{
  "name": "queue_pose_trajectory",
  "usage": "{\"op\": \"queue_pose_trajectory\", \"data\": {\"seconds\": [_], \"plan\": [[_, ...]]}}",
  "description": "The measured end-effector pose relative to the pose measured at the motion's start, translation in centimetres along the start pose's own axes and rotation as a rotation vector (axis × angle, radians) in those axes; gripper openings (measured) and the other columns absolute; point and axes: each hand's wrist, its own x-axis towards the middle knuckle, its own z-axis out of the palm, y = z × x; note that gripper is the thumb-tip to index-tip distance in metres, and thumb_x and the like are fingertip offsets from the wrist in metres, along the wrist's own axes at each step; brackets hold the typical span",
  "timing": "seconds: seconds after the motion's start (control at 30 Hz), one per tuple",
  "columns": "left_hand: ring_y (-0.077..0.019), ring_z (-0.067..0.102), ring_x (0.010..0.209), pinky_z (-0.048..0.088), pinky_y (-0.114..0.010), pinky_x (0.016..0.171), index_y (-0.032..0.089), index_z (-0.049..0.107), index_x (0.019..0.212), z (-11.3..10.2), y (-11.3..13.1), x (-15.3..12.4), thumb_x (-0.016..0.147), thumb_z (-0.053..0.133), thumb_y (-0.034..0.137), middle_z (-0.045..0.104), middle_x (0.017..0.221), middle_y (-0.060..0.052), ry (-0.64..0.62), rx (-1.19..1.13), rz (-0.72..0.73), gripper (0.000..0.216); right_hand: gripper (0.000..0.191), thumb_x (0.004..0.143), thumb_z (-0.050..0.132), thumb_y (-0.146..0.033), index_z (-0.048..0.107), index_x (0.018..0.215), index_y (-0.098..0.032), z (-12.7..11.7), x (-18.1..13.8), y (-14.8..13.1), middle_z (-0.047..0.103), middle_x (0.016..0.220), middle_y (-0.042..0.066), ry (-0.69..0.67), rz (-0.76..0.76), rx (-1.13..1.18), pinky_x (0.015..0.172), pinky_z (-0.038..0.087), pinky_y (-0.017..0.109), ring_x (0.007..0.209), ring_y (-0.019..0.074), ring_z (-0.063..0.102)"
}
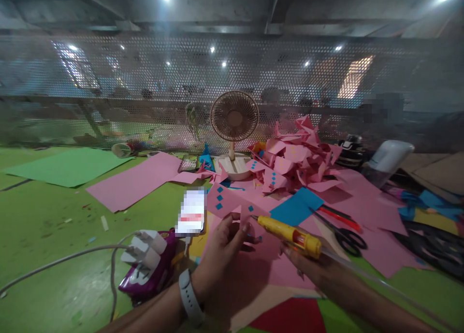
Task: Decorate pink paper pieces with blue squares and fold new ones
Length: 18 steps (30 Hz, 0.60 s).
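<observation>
My left hand point(223, 246), with a pale watch on its wrist, pinches a pink paper piece point(230, 198) marked with small blue diamonds. In my right hand point(306, 265) is a yellow glue gun point(288, 232), tilted so that its nozzle points left at the paper, close to one blue diamond point(251, 208). A clear glue stick point(348, 263) trails from its back end. Beyond the nozzle lies a blue paper sheet point(299, 205). Black-handled scissors point(350, 241) rest right of the gun, beside a red pen-like tool point(340, 218).
A small fan point(235, 118) stands at the back beside a heap of pink paper shapes point(297, 154). A lit phone point(192, 212) lies left of my hand, near a purple power strip point(155, 270) with white plugs. Green point(68, 166) and pink sheets point(137, 180) lie farther left.
</observation>
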Motion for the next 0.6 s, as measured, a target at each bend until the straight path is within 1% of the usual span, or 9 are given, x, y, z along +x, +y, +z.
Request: {"op": "queue_pose_trajectory", "data": {"seconds": [0.13, 0.23, 0.43, 0.6], "plan": [[-0.0184, 0.065, 0.074, 0.054, -0.029, 0.061, 0.019, 0.048, 0.095, -0.1, -0.1, 0.0, 0.081, 0.058, 0.04, 0.061, 0.079, -0.002, -0.005, -0.003, 0.005, 0.027, 0.023, 0.074, 0.052, -0.035, 0.062, 0.088, -0.02, 0.3, 0.0, 0.5, 0.057, 0.064, 0.0, 0.052, -0.012, -0.022, 0.048, 0.04, 0.023, 0.053, 0.0125, 0.05], [-0.0182, 0.065, 0.073, 0.054, -0.029, 0.061, 0.019, 0.048, 0.096, -0.1, -0.2, 0.0, 0.081, 0.058, 0.041, 0.061, 0.078, -0.001, -0.002, 0.001, 0.004, 0.028, 0.026, 0.074, 0.053, -0.038, 0.062, 0.091, -0.021, 0.3, -0.2, 0.8, 0.059, 0.069, 0.0, 0.094, -0.001, -0.048, 0.053, 0.042, 0.024, 0.056, 0.0137, 0.053], [-0.0175, 0.065, 0.073, 0.053, -0.029, 0.062, 0.019, 0.048, 0.097, 0.0, 0.1, 0.0, 0.081, 0.058, 0.039, 0.062, 0.08, -0.001, 0.001, 0.007, -0.007, 0.028, 0.025, 0.074, 0.052, -0.037, 0.062, 0.09, -0.021, 0.4, -0.1, 1.0, 0.055, 0.061, -0.002, 0.071, 0.02, -0.061, 0.049, 0.037, 0.023, 0.053, 0.0133, 0.05], [-0.0181, 0.065, 0.072, 0.054, -0.03, 0.062, 0.02, 0.048, 0.097, -0.1, -0.1, 0.0, 0.08, 0.059, 0.04, 0.062, 0.076, -0.001, 0.001, 0.019, 0.0, 0.028, 0.024, 0.073, 0.052, -0.039, 0.06, 0.088, -0.021, 0.5, 0.2, 1.3, 0.052, 0.061, -0.002, 0.056, -0.019, -0.061, 0.047, 0.034, 0.022, 0.052, 0.0122, 0.047]]}}
